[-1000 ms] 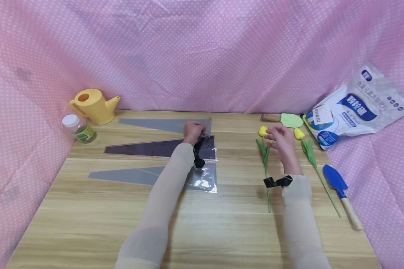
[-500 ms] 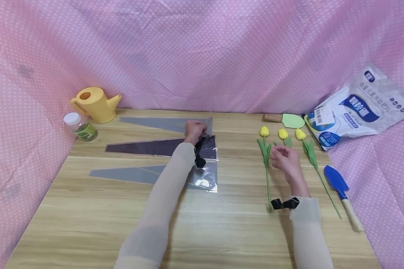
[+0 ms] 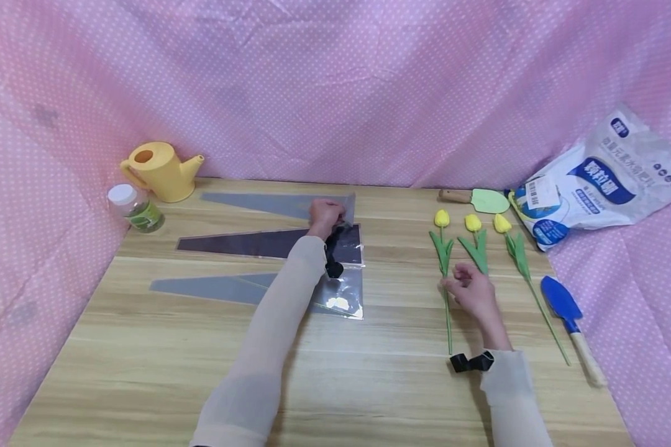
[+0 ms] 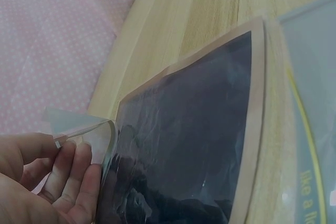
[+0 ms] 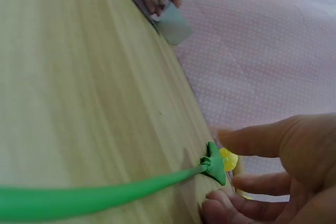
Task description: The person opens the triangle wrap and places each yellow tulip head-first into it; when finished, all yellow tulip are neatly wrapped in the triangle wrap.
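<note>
My left hand pinches the edge of the farthest grey tapered flower sleeve; in the left wrist view a clear corner of it curls up at the fingertips. Nearer lie a dark flower sleeve and another grey flower sleeve, flat on the table. On the right, my right hand hovers at the stem of the left yellow tulip. Its thumb and fingers are apart in the right wrist view, where the green stem runs past them. The middle tulip lies partly under this hand; the right tulip lies beyond it.
A yellow watering can and a white-capped jar stand at the back left. At the right are a green trowel, a blue trowel and a white fertilizer bag. Pink dotted cloth surrounds the table.
My right hand has drawn back from the tulip heads toward the stems, uncovering the middle tulip. The left hand keeps its hold on the grey flower sleeve.
</note>
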Demonstrator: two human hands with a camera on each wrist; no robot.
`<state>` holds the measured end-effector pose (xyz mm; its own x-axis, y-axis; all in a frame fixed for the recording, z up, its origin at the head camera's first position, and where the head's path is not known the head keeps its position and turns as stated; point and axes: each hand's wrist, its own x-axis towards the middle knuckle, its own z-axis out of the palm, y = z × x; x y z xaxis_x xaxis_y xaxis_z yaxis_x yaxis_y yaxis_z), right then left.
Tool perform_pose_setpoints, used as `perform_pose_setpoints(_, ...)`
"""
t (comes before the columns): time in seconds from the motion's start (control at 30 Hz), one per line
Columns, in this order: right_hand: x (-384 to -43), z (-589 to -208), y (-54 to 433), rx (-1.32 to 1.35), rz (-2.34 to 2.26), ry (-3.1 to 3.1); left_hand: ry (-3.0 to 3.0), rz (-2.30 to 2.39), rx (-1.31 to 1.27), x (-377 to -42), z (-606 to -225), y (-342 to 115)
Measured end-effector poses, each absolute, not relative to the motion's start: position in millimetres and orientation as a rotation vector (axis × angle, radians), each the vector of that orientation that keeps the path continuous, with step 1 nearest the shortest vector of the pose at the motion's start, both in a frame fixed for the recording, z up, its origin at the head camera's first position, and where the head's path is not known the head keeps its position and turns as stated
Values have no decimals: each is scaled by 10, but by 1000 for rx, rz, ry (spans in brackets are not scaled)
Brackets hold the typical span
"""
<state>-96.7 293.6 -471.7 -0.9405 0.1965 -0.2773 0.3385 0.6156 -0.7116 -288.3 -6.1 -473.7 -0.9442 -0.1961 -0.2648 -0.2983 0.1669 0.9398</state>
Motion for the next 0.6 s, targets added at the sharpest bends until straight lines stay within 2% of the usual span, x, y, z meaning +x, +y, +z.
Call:
perform_pose_setpoints(0.23, -887, -4713, 2846, 238, -858, 2862, 2356, 1894, -503, -2891, -4740, -59)
perform_pose_setpoints(0.6, -855, -4759, 2771, 244, -774, 2857, 2335, 1917, -510, -2893, -4745, -61)
